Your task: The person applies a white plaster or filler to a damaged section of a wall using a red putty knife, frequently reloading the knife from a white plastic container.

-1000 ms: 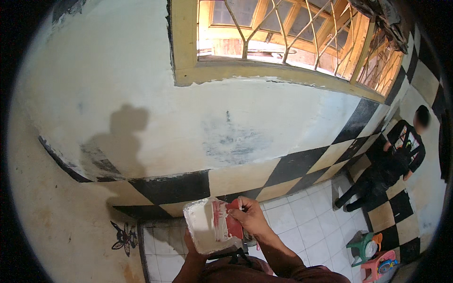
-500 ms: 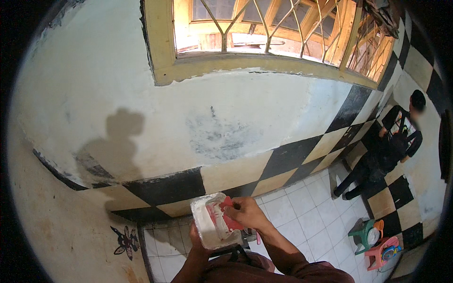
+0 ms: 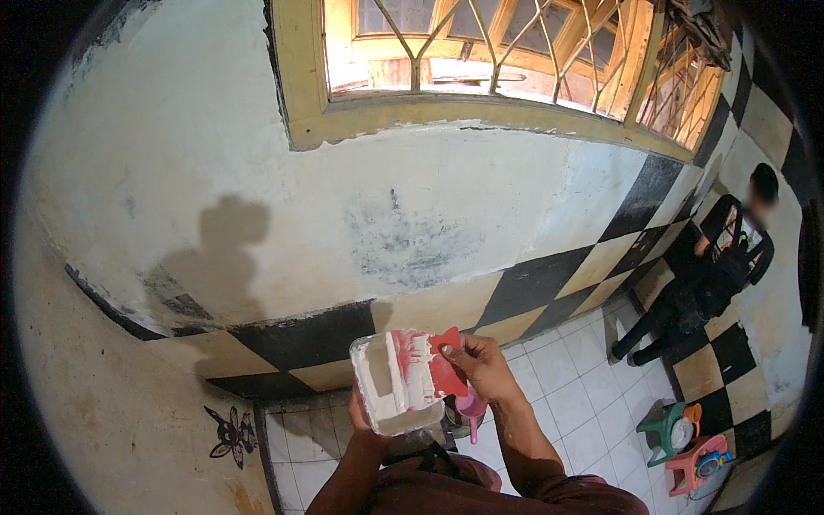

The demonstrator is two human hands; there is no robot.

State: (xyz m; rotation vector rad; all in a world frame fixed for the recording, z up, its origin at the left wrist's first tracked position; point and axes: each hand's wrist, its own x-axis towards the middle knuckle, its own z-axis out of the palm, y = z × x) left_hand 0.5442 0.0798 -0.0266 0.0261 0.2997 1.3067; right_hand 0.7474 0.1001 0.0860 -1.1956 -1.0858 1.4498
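Note:
A clear plastic tub (image 3: 362, 376) of white paste sits in my left hand (image 3: 360, 410), which grips its side, fingers partly hidden behind it. My right hand (image 3: 481, 369) pinches a red flat scraper (image 3: 448, 378) at the tub's right side. White paste coats the scraper's left part, which lies over the tub. A pink plastic dipper (image 3: 472, 412) shows below my right hand; what supports it is hidden.
A pale wall (image 3: 498, 197) with checkered bands and a yellow barred window (image 3: 481, 112) faces me. A person in black (image 3: 717, 275) stands at the right wall. Green (image 3: 654, 429) and pink (image 3: 682, 476) stools holding items stand lower right on the tiled floor (image 3: 575, 395).
My right hand and the scraper have moved up and right relative to the tub, showing more paste on the blade. The tub sits slightly higher in view, and more of the dipper shows.

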